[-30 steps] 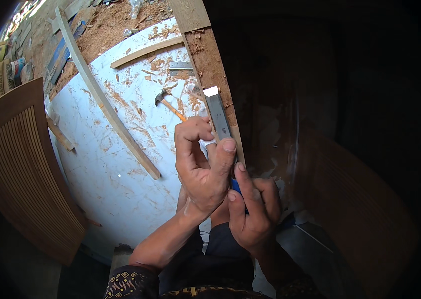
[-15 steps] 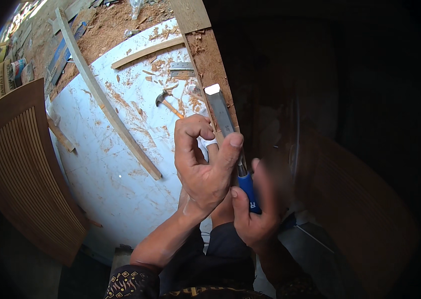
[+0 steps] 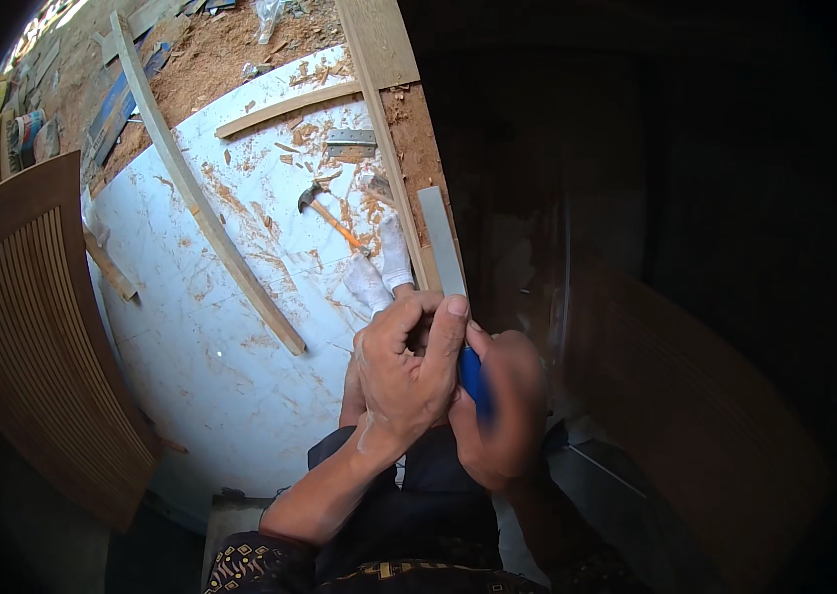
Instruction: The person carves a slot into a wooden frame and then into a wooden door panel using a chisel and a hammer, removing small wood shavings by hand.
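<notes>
A chisel with a broad flat steel blade and a blue handle points away from me over the edge of a long wooden piece. My left hand pinches the blade low down, thumb on top and fingers curled beneath. Around the blue handle is my right hand, its fingers smeared by motion and partly hiding the handle. Beyond my hands a claw hammer with an orange handle lies on the white floor, close to my feet in white socks.
A metal hinge and wood chips lie past the hammer. Two wooden strips rest on the floor, one long strip at left and one shorter strip farther off. A slatted brown panel stands at far left. Deep shadow covers the right side.
The chisel has come nearer to me and lower, its blade turned so the bright tip glare is gone. My left fingers have closed in on the blade; my right hand has drawn close to them.
</notes>
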Demonstrator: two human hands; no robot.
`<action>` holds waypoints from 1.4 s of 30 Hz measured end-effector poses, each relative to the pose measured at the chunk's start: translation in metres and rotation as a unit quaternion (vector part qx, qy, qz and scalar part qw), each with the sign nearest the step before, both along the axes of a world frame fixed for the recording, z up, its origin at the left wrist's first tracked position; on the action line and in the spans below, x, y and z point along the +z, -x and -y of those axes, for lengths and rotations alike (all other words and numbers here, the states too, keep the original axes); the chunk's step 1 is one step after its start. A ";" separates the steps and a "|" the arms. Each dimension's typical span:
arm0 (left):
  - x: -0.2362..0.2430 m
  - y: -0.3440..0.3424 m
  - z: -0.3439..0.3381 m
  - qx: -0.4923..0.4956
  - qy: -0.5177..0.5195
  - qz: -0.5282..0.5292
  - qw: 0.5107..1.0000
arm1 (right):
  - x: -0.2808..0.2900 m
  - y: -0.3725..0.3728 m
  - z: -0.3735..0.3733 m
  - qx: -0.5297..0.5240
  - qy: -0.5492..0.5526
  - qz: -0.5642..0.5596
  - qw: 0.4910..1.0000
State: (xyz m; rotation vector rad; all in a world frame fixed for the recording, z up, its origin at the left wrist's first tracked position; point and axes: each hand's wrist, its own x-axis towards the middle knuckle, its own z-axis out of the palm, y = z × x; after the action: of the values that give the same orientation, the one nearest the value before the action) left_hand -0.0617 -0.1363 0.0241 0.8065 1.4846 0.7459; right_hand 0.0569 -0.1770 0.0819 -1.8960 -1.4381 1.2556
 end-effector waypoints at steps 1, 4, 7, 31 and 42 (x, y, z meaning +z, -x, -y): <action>0.007 0.004 -0.001 -0.029 0.028 0.002 0.999 | 0.001 -0.003 -0.004 0.019 -0.024 0.019 0.999; 0.007 0.005 0.004 -0.034 0.039 0.015 0.999 | -0.002 -0.002 0.000 -0.008 0.010 -0.040 0.999; 0.005 -0.001 0.002 0.021 0.050 0.099 0.994 | 0.005 -0.002 -0.010 -0.045 0.091 -0.092 0.991; 0.018 -0.021 -0.017 0.090 0.088 0.192 0.973 | 0.001 0.001 -0.020 -0.016 0.009 -0.068 0.998; 0.018 -0.017 -0.032 0.092 0.105 0.172 0.975 | -0.005 0.007 -0.027 -0.034 0.010 -0.096 0.995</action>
State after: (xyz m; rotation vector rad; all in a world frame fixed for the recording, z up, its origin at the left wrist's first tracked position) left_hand -0.0450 -0.1044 0.0418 0.3594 1.3068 0.8055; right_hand 0.0500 -0.1502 0.0766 -1.7663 -1.2562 1.3827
